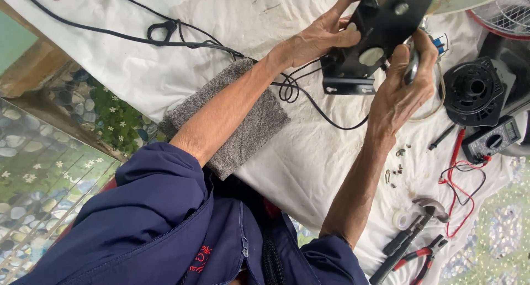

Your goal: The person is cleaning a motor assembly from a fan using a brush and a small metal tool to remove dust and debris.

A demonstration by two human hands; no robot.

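My left hand [323, 36] grips the side of a black plastic housing [381, 28] with round grey and white buttons, held up over the white cloth. My right hand [403, 86] is beside its lower right edge, closed around a small dark rounded tool handle [412, 67] that points at the housing. A black cord [309, 100] runs from the housing down across the cloth in loops.
A grey towel [243, 125] lies under my left forearm. At right sit a black round motor part [473, 91], a multimeter [493, 141] with red leads [458, 174], loose screws [395, 172], a hammer [419, 221], red-handled pliers [422, 260] and tape [402, 218]. A fan grille [505, 14] is top right.
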